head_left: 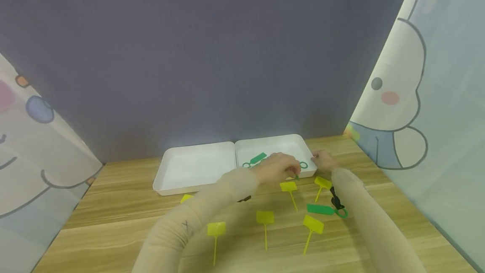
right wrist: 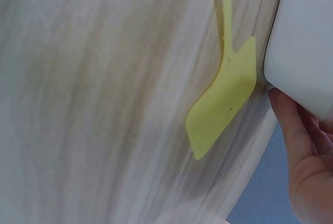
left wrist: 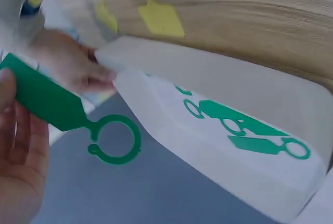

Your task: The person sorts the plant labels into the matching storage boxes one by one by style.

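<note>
Over the front of the right white tray (head_left: 291, 146), my left hand (head_left: 278, 167) pinches a green ring-ended tag (left wrist: 49, 96) by its flat end. The tag's open ring points away from the fingers in the left wrist view. Inside that tray lie several similar green tags (left wrist: 255, 145). At the tray's right end, my right hand (head_left: 323, 161) grips the wall near a corner; its fingers (right wrist: 291, 125) lie against the outside. A yellow T-shaped plant label (right wrist: 223, 99) lies on the table close to the right hand.
A second white tray (head_left: 201, 161) stands against the right one on its left. Several yellow labels (head_left: 265, 217) are spread over the wooden table. Beside the right forearm lie a green tag (head_left: 320, 209) and a black tag (head_left: 335, 200). A dark wall (head_left: 227, 75) rises behind.
</note>
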The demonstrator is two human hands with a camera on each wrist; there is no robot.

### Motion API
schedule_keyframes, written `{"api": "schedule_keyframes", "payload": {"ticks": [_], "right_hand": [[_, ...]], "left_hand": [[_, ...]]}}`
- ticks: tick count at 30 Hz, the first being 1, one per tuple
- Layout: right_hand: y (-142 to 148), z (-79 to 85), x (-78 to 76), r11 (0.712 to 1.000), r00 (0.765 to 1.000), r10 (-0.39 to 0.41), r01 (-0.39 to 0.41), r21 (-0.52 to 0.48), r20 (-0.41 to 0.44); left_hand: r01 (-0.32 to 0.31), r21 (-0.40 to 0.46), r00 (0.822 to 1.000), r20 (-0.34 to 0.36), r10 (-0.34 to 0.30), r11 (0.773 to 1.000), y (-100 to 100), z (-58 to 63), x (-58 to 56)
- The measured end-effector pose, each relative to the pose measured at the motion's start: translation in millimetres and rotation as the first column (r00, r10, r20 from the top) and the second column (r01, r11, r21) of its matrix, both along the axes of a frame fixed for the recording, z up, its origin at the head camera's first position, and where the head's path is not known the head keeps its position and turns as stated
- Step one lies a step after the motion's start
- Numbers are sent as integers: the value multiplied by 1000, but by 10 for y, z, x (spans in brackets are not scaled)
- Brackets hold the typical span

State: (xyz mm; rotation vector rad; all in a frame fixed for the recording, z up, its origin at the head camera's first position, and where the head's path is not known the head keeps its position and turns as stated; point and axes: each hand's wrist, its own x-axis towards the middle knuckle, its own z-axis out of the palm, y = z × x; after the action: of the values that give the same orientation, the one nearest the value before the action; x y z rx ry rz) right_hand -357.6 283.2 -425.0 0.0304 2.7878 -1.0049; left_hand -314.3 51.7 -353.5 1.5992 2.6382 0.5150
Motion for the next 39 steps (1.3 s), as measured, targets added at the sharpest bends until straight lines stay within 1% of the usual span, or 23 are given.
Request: {"api": "schedule_keyframes", "payload": {"ticks": [1,3,4,6,9,12,16,18,20,24,26,28,32,34,38,39], "right_hand": [[2,-1,0,1000,1000,-4,4,2,2],[4,-2,-3,1000,1000,-15,15,6,13],[0,-4,-7,1000,999,-27,27,5,20],[-4,-6,-10,999,999,-38,38,10,30],[-13,-8,-13,999,998,-52,52,10,38],[-15,-8,-19,998,998,-55,55,7,36],[0,-14,-34,999,999,-36,36,8,19],[8,-14,-40,1000,999,-29,29,12,15],[14,-14,-45,1000,1000,-21,21,21,8],[11,-13,-46,999,1000,-27,26,41,15],[5,-15,-45,999,1000,-26,25,47,14],[4,-14,-38,999,999,-28,27,45,17],[21,-23,-19,998,1000,-7,8,60,-20],[17,-25,-11,998,999,-1,4,67,-38],[-16,-16,3,998,999,4,-1,64,-52],[-22,-13,6,998,999,9,-6,66,-53]], "left_hand": [[-37,60,999,39,35,998,-18,16,-36],[-120,150,987,122,102,981,-60,29,-102],[-160,191,977,168,129,969,-83,32,-131],[-238,249,951,257,173,939,-129,31,-182],[-346,309,900,376,220,886,-201,15,-252],[-449,343,838,482,256,825,-269,-2,-322],[-559,345,768,558,314,754,-344,-33,-429],[-597,325,743,570,351,734,-371,-73,-492],[-623,303,725,568,388,721,-395,-123,-550],[-672,265,689,565,454,691,-433,-225,-622],[-703,254,662,575,480,665,-447,-262,-651],[-735,240,628,592,505,634,-452,-282,-677],[-791,187,571,568,593,583,-444,-305,-726],[-817,158,537,559,632,554,-443,-309,-741],[-859,124,471,573,670,498,-454,-331,-772],[-865,118,464,563,685,489,-462,-340,-781]]}}
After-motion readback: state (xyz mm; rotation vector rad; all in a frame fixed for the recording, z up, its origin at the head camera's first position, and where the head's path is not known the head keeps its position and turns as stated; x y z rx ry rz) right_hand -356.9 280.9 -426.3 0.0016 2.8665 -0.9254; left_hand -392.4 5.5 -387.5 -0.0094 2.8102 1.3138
